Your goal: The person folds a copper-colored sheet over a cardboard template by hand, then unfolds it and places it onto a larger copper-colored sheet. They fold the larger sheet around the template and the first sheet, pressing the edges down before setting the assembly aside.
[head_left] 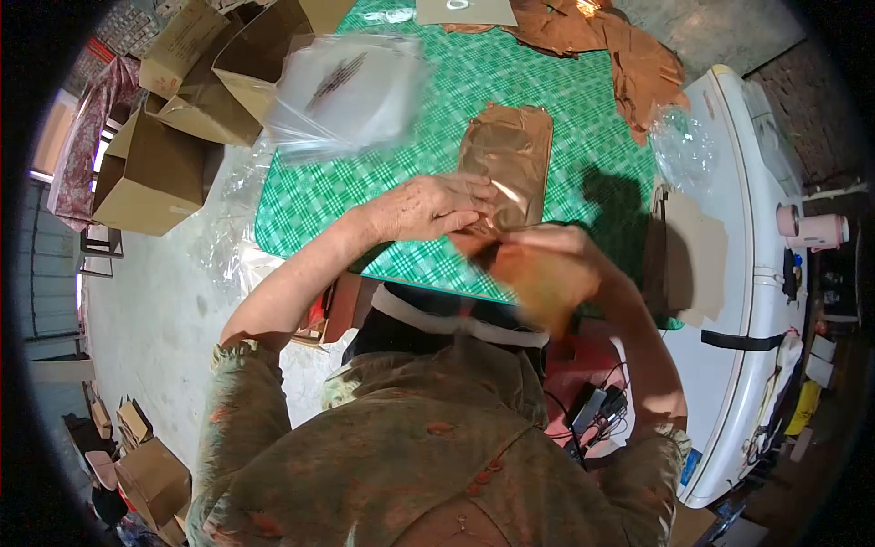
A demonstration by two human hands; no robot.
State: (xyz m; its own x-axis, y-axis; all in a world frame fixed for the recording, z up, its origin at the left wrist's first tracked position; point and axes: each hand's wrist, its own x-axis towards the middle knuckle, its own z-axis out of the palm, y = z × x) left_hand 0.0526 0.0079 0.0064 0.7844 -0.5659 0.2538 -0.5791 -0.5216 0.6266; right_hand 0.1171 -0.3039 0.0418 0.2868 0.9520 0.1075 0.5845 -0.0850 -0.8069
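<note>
A shiny copper-brown plastic packet (503, 162) lies lengthwise on the green checked tablecloth (456, 82). My left hand (428, 208) is at its near left edge, with thumb and fingers closed on the brown plastic. On the right, my right hand (556, 264) is smeared by motion at the near end of the packet; its fingers look pinched on that end, but what they hold is blurred. To the left lies a stack of clear plastic bags (351, 96) with dark print on top.
Open cardboard boxes (169, 169) stand at the left. Crumpled brown plastic (638, 68) lies at the far right of the table, near clear plastic wrap (684, 146). A white refrigerator (729, 273) borders the right side. Cables (597, 419) hang below the table edge.
</note>
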